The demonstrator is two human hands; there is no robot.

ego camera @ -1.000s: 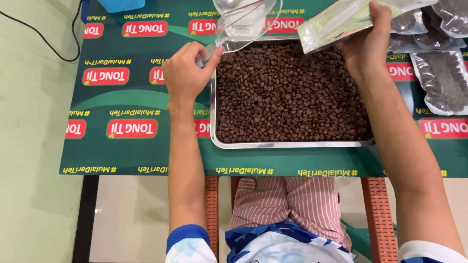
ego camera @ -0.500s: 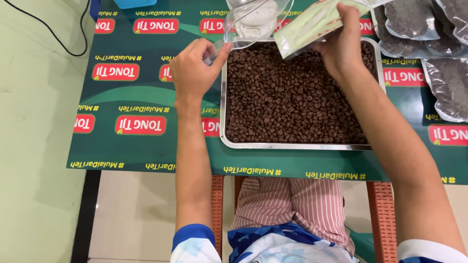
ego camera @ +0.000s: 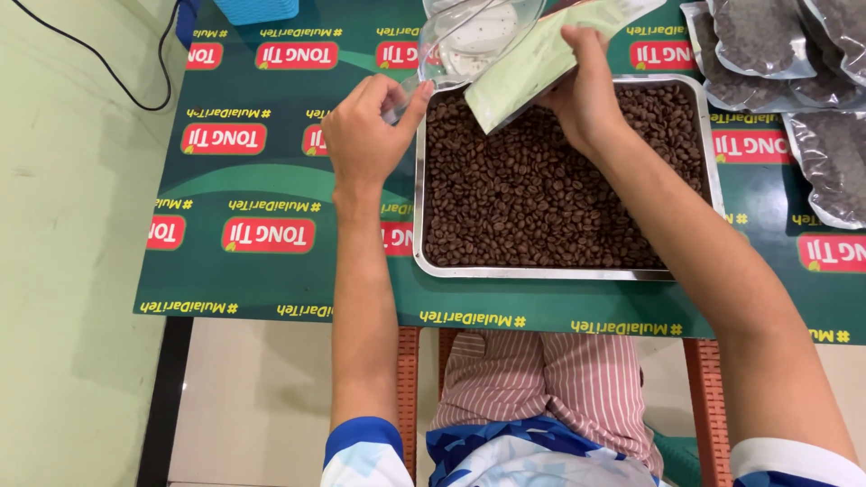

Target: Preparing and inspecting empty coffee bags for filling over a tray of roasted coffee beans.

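- Pouch (ego camera: 541,63), pale green, sits tilted above the far edge of the tray (ego camera: 419,216), gripped from the right.
- Left hand (ego camera: 370,135) hovers at the tray's far left corner, its grip pinched narrowly on the handle of a clear plastic scoop (ego camera: 469,36).
- Tray of steel rests on the green tabletop (ego camera: 271,180), filled with brown coffee beans (ego camera: 541,198).
- Right hand (ego camera: 586,90) has its grip closed on the pouch.
- Filled clear bags (ego camera: 767,45) lie far right.

The scene is evenly and brightly lit, soft shadows are cast left of the metal tray (ego camera: 559,269), and glare is seen above it.
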